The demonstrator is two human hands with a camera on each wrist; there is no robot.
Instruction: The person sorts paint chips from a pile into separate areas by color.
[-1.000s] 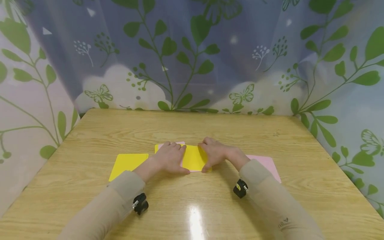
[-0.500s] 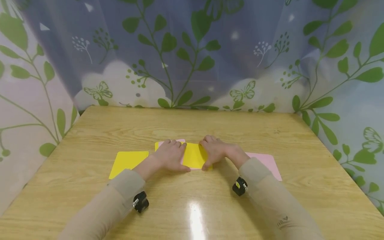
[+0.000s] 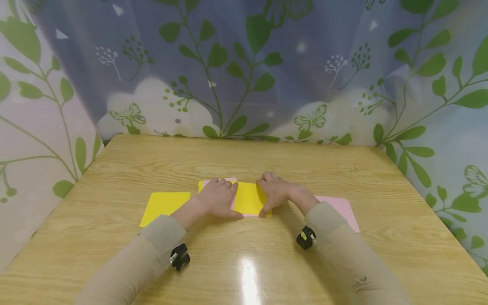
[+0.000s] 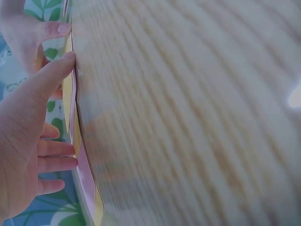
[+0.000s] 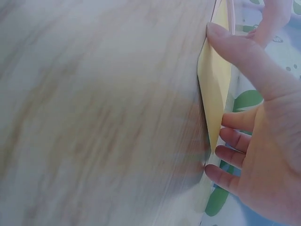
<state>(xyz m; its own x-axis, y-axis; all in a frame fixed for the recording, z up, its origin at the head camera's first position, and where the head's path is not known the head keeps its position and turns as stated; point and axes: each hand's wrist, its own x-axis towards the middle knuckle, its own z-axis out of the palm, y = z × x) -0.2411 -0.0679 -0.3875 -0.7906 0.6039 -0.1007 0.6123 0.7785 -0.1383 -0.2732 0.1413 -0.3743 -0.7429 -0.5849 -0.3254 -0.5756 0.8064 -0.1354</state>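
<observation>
Both hands (image 3: 245, 197) lying flat, apart, pressing yellow sheet (image 3: 248, 198) between them on table (image 3: 244, 254); sheet's long axis running left-right.

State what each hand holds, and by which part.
Both press the yellow sheet flat on the table: left hand on its left part, right hand on its right edge.

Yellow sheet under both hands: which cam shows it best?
Head view. It shows the yellow sheet flat on the table, between the left hand and right hand, over a pink sheet. Both wrist views catch it only edge-on, as a thin blurred strip beside the fingers.
</observation>
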